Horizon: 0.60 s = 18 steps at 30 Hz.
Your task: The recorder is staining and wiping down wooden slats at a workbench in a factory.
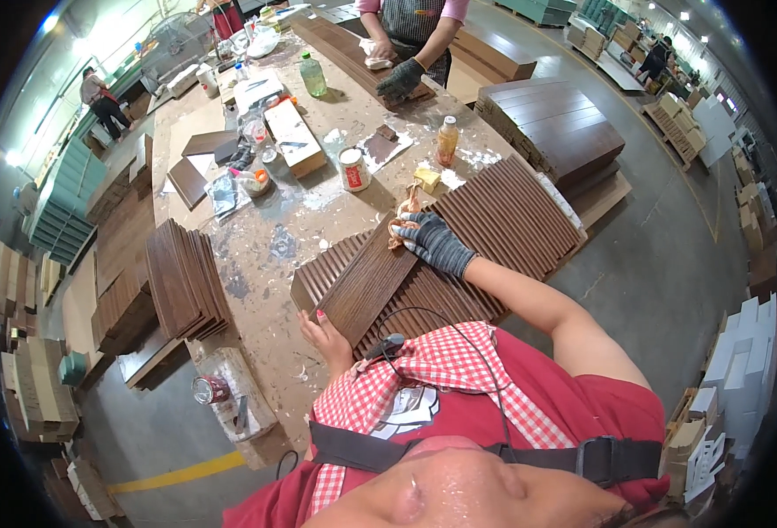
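Observation:
A dark brown wooden board [366, 282] lies slanted across a long row of stacked brown slats [503, 216] on the worktable. My bare left hand [327, 340] grips the board's near end, thumb on top and fingers at the left edge. On my right hand [441, 245] is a dark grey knit glove. Its fingers are closed on a crumpled orange-tan rag [403, 222], pressed to the far end of the board. Just beyond the rag sits a yellow sponge-like block [427, 179].
An amber bottle [447, 141], a white-and-red can [352, 169] and a green bottle [313, 76] stand on the stained table [274, 211]. Brown panels [182, 277] fan out at left. Across the table, a co-worker's gloved hand [401, 81] rests on a long board. More panels [555, 123] are stacked at right.

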Available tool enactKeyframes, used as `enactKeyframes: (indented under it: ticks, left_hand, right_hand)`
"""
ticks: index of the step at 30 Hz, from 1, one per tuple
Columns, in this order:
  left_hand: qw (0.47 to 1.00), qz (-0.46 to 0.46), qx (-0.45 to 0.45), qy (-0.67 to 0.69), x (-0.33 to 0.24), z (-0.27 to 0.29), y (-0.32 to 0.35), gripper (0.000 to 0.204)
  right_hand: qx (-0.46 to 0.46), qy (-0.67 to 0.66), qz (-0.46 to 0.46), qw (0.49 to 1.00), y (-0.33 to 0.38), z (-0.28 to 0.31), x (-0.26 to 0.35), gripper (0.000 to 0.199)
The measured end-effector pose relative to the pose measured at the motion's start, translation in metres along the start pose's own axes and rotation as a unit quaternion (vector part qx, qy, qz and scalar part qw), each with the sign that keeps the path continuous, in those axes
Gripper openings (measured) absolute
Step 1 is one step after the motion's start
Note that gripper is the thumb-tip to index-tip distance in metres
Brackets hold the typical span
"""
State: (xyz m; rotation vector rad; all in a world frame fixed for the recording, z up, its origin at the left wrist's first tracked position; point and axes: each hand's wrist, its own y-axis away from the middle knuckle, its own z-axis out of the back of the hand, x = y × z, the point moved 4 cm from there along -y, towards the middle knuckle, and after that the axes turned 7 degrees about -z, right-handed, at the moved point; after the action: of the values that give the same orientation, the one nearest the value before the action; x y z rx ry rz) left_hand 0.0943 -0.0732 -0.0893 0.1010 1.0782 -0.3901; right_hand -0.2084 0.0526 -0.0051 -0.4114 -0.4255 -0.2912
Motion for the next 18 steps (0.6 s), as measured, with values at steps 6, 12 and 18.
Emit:
enactKeyframes:
  ticks: [6,12,18]
  left_hand:
    - [0.971,-0.108,-0.128,0.172,-0.080,0.105,-0.051,0.062]
    - [0.848,-0.367,-0.344,0.168,-0.131,0.213,-0.088,0.054]
    - [0.997,-0.032,-0.026,0.067,-0.052,0.036,-0.050,0.066]
  right_hand:
    - [-0.062,-0.030,-0.059,0.996,0.003,0.003,-0.001,0.040]
    - [-0.102,0.071,-0.110,0.986,0.006,0.009,0.002,0.061]
    - [-0.086,-0.039,-0.119,0.988,0.002,0.005,-0.007,0.036]
